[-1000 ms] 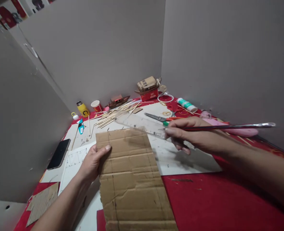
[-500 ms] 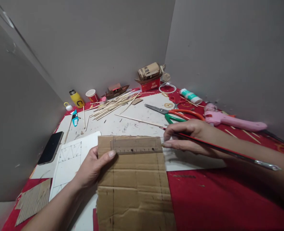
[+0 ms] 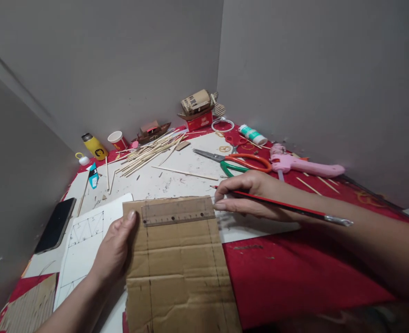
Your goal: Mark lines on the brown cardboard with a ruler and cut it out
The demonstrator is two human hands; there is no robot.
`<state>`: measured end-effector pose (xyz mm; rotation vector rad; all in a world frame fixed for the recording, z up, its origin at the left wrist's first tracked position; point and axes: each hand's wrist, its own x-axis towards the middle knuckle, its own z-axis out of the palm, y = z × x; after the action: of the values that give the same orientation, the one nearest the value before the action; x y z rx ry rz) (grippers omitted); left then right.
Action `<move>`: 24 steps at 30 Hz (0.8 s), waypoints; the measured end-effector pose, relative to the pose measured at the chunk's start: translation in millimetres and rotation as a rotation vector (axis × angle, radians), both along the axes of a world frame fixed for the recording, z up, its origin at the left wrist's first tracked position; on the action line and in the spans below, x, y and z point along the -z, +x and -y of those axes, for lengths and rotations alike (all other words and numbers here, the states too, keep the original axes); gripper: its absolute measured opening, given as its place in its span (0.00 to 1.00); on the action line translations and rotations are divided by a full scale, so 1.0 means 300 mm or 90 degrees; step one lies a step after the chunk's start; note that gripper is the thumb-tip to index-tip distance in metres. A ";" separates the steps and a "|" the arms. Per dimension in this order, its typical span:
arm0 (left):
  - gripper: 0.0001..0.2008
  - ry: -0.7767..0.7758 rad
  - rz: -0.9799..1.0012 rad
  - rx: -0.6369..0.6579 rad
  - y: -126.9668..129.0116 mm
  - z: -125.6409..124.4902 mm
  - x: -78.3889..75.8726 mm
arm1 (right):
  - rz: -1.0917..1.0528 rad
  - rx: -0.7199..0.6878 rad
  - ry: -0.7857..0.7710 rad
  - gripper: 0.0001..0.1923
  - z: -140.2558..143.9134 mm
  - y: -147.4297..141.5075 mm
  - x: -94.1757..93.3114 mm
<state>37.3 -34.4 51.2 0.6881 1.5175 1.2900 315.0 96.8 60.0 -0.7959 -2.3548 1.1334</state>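
Observation:
A piece of brown cardboard, marked with pencil lines and creased across, is gripped at its left edge by my left hand, thumb on top. Across the cardboard's upper end lies a clear plastic ruler. My right hand pinches the ruler's right end at the cardboard's edge. Tucked in that same hand is a red and black pencil, its point toward the left. Under my left forearm rests a white sheet with truss drawings.
Beyond the cardboard are thin wooden sticks, scissors with orange and green handles and a pink glue gun. A phone lies at left. At the back stand a yellow bottle, a paper cup and model boats.
My left thumb has come off the ruler and now presses the cardboard's left edge. The whole view has shifted, so things sit farther left. My right hand keeps its hold.

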 end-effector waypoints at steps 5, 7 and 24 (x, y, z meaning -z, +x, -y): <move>0.22 0.027 -0.026 -0.059 -0.002 0.001 0.006 | 0.002 0.009 -0.016 0.18 -0.003 0.002 0.015; 0.21 0.037 -0.012 -0.058 0.002 0.001 0.005 | 0.011 0.011 -0.013 0.19 -0.004 0.003 0.023; 0.18 0.067 0.015 -0.039 0.005 0.006 0.019 | 0.041 0.012 -0.047 0.23 0.003 0.004 0.029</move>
<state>38.9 -36.2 45.5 0.6963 1.4697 1.4283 316.3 95.9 51.4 -0.8905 -2.3646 1.2103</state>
